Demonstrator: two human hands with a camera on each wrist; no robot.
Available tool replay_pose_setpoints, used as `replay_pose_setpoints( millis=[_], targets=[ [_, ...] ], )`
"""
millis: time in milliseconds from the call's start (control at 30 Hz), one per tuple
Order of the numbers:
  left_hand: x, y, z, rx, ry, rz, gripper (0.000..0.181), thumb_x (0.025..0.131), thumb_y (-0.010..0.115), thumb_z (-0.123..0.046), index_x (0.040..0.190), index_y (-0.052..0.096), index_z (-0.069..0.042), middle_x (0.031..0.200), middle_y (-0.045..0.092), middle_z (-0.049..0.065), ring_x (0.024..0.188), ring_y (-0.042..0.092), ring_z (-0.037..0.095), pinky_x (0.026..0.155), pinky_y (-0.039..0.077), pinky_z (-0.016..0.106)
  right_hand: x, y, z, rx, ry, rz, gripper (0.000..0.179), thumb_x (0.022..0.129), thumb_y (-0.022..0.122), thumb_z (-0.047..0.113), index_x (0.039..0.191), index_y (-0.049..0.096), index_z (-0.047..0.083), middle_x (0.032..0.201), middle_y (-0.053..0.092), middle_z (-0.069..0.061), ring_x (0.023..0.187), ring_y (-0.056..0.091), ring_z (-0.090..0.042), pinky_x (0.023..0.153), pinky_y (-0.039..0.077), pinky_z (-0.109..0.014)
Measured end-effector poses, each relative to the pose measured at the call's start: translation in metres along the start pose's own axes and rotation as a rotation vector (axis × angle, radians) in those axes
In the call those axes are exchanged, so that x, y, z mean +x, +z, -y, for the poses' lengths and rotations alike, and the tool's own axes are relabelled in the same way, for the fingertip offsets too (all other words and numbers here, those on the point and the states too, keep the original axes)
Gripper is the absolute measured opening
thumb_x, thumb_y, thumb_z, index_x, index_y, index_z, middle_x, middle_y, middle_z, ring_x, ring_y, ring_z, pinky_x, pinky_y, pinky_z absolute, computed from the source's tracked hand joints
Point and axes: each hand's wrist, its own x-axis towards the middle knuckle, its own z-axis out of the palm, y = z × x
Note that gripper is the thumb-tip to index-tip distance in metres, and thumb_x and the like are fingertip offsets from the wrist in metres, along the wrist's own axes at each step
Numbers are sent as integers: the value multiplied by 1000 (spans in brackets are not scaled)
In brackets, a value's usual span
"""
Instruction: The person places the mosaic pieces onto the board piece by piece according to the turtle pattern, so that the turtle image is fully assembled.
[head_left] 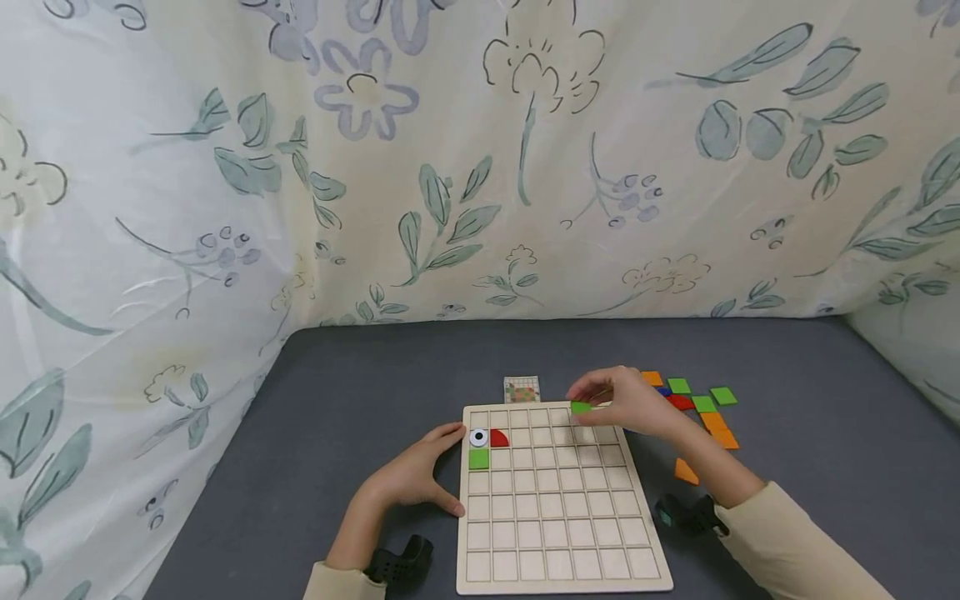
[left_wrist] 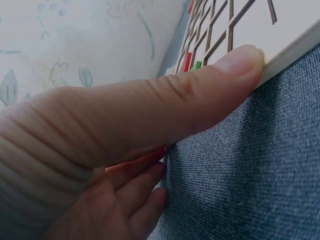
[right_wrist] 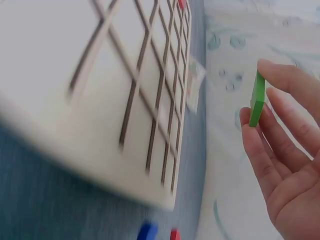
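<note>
A pale wooden board [head_left: 555, 533] with a grooved grid lies on the dark cloth. In its upper left cells are a white eye tile [head_left: 478, 437], a red quarter-round tile [head_left: 498, 438] and a green square tile [head_left: 478, 459]. My left hand [head_left: 408, 472] rests against the board's left edge, thumb and fingers spread along it; the left wrist view shows the thumb pressing the edge. Over the board's top right part, my right hand [head_left: 636, 406] pinches another green square tile [right_wrist: 257, 101] between thumb and fingertips, raised above the surface.
A small printed card [head_left: 522, 389] lies behind the board. Loose green tiles [head_left: 723, 396], orange tiles [head_left: 714, 422], a red tile [head_left: 681, 402] and a blue tile [head_left: 663, 391] lie right of it, partly behind the right hand. Patterned curtain [head_left: 450, 167] surrounds the table.
</note>
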Motion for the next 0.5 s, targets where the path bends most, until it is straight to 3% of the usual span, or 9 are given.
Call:
replay_pose_setpoints(
  millis=[500],
  targets=[
    [-4,5,-2,7,23,-20,106,59,88,-24,144,28,-1,150,23,14,137,23,35,102,29,53,22,58,22,-20,-41,69,24,75,76,13,96,69,2,92,69,-6,85,65,-20,74,53,-26]
  ],
)
